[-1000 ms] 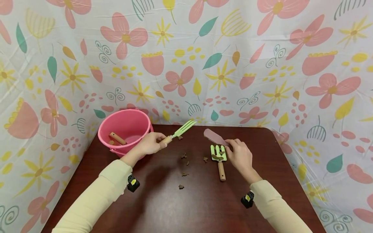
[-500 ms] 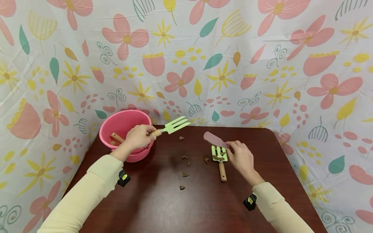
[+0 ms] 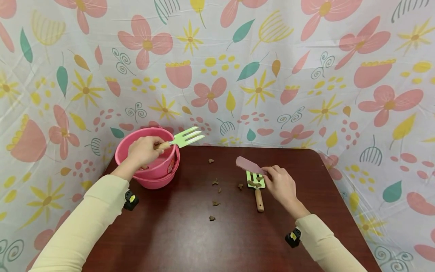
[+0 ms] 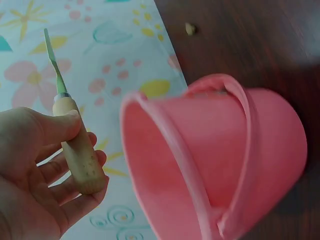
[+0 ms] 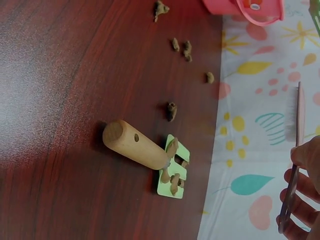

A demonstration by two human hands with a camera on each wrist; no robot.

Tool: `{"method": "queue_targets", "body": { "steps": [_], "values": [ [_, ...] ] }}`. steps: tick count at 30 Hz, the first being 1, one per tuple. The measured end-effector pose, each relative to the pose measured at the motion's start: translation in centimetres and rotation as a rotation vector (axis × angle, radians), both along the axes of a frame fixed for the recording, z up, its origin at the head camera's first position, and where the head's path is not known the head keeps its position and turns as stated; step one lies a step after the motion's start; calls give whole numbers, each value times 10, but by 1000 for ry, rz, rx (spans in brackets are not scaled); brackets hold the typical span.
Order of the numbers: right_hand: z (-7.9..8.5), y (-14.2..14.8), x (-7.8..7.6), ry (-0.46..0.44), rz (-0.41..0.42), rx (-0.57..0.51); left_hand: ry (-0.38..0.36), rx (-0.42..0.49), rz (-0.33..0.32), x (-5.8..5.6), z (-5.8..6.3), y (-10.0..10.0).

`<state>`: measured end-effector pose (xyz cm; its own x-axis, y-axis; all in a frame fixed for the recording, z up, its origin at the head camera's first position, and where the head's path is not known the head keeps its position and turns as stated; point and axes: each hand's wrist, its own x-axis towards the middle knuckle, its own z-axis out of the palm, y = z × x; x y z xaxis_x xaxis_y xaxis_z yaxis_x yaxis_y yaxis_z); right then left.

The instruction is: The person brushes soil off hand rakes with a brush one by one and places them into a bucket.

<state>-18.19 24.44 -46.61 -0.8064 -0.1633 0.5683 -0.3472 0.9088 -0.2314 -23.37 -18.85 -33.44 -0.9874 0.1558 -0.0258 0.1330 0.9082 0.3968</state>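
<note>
My left hand (image 3: 144, 151) grips the wooden handle of a green garden fork (image 3: 185, 138), lifted over the pink bucket (image 3: 156, 184) at the table's left. Its tines point right, past the bucket's rim. In the left wrist view, thumb and fingers wrap the fork's handle (image 4: 82, 155) beside the bucket's mouth. My right hand (image 3: 280, 185) pinches a pale pink brush (image 3: 248, 165); its white bristles show in the right wrist view. Below the brush lies a green slotted hand tool (image 3: 259, 200) with a wooden handle, brown clumps (image 5: 174, 182) resting on its head.
Several small brown clumps (image 3: 215, 203) lie scattered in the middle of the dark wooden table (image 3: 190, 245). A flower-printed cloth (image 3: 210, 56) hangs behind and at both sides of the table.
My left hand has moved left with the fork, from beside the bucket to above it, and the fork's tines have turned. My right hand and the brush have barely moved.
</note>
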Motion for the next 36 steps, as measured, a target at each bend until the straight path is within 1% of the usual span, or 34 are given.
{"method": "queue_targets", "body": {
  "steps": [3,7,10,12,14,19,28,32,36],
  "values": [
    [0,0,1,-4,3,4,2,-29,27,-2,-1,-11],
    [0,0,4,-11,0,9,10,-66,41,-2,-3,-24],
    [-1,1,5,-17,-2,14,-4,-95,57,-1,-2,-31],
    [-1,1,6,-19,2,14,-14,-122,86,-1,-2,-36],
    [-2,1,7,-20,5,15,-19,-136,96,-1,-1,-41],
    [-4,2,8,-17,9,17,-12,-190,113,-2,-1,-52],
    [-7,3,9,-5,4,20,-29,-263,135,-3,-7,-66],
    [-7,3,9,-16,6,18,-10,-297,144,-4,-7,-70],
    [-8,2,9,-21,6,18,9,-329,148,-4,-5,-72]
  ]
}}
